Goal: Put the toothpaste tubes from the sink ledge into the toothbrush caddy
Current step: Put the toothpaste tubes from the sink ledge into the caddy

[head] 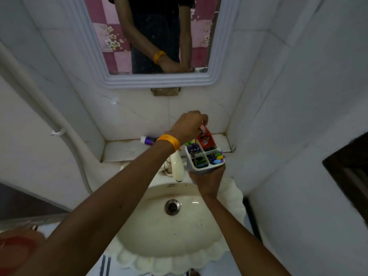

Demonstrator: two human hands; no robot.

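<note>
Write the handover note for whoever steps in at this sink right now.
Left hand: pinching the top of the red toothpaste tube, which stands in the caddy's far compartment.
Right hand: gripping the toothbrush caddy from below, near the tap.
Done: red tube almost seated, not yet released.
Left: let it go, then fetch the purple-and-white tube lying on the ledge and put it in the caddy.
</note>
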